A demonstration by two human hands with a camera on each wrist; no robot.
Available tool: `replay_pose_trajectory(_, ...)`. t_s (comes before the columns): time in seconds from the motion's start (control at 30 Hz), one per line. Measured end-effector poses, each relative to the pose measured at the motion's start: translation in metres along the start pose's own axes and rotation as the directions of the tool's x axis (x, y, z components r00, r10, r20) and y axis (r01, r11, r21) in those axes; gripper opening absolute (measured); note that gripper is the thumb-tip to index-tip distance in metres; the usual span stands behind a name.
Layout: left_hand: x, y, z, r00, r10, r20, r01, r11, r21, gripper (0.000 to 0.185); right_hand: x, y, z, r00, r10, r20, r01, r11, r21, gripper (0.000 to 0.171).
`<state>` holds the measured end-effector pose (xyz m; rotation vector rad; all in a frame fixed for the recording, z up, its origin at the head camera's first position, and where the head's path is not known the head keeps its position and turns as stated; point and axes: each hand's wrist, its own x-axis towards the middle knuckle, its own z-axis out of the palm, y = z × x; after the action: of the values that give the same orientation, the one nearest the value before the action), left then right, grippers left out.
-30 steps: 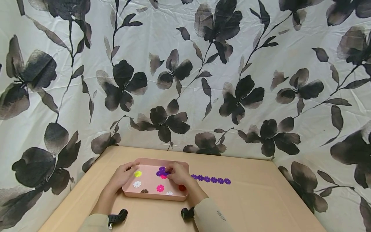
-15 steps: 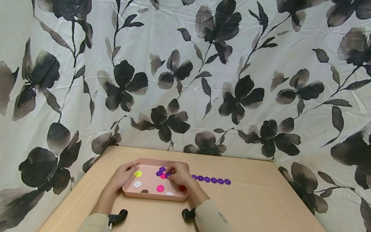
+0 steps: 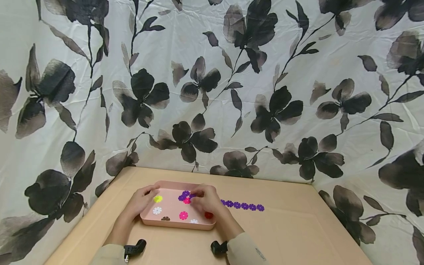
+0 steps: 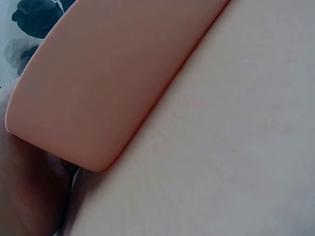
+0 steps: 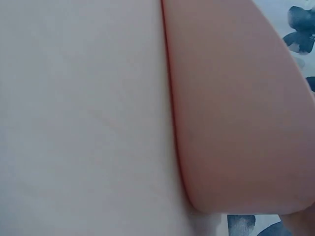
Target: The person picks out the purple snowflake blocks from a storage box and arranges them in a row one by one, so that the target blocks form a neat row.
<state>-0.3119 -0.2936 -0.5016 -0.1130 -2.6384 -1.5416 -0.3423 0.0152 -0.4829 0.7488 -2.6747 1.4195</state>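
Observation:
A pink tray (image 3: 177, 225) sits on the table, its near wall filling much of both wrist views. My left hand (image 3: 140, 201) grips the tray's left edge, with fingers over the rim. Inside the tray my right hand (image 3: 205, 199) pinches a purple flower-shaped piece (image 3: 192, 196), mostly covered by the fingers. Just left of those fingertips lie purple flower pieces (image 3: 181, 198) close to a pink one (image 3: 187, 201). Elsewhere in the tray are a yellow piece (image 3: 158, 198), a white piece (image 3: 157, 210), another pink piece (image 3: 183, 215), a brown piece (image 3: 165, 218) and a red piece (image 3: 208, 215).
To the right of the tray, a row of purple flower pieces (image 3: 244, 206) runs across the tan table (image 3: 291, 228). A floral cloth (image 3: 232, 121) hangs behind the table's far edge.
The right hand's fingers have shifted slightly at the purple pieces, and its forearm has moved a little to the right. The left hand and the tray have stayed in place.

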Motion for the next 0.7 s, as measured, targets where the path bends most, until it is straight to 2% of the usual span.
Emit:
replay_pose_trajectory(0.17, 0.001, 0.003, 0.001, 1.0, -0.004, -0.007, 0.004, 1.0, 0.003, 0.051, -0.003, 0.0, -0.005, 0.997, -0.006, -0.081, 0.014, 0.995, 0.099, 0.025)
replay_pose_trajectory(0.33, 0.002, 0.005, 0.003, 1.0, -0.014, -0.009, 0.014, 1.0, 0.006, 0.052, -0.008, -0.002, -0.012, 0.986, 0.029, -0.163, 0.001, 0.983, 0.183, 0.023)
replay_pose_trajectory(0.5, 0.004, 0.004, 0.003, 1.0, -0.021, -0.015, 0.021, 1.0, 0.013, 0.053, -0.012, -0.001, -0.031, 0.984, 0.05, -0.17, -0.007, 0.971, 0.24, 0.021)
replay_pose_trajectory(0.6, 0.004, 0.004, 0.005, 1.0, -0.016, -0.014, 0.016, 1.0, 0.009, 0.053, -0.017, 0.004, -0.047, 0.984, 0.045, -0.174, -0.002, 0.971, 0.238, 0.023)
replay_pose_trajectory(0.7, 0.003, 0.003, 0.006, 1.0, -0.009, -0.018, 0.009, 1.0, 0.012, 0.053, -0.024, 0.012, -0.065, 0.981, -0.005, -0.195, 0.04, 0.984, 0.175, 0.024)
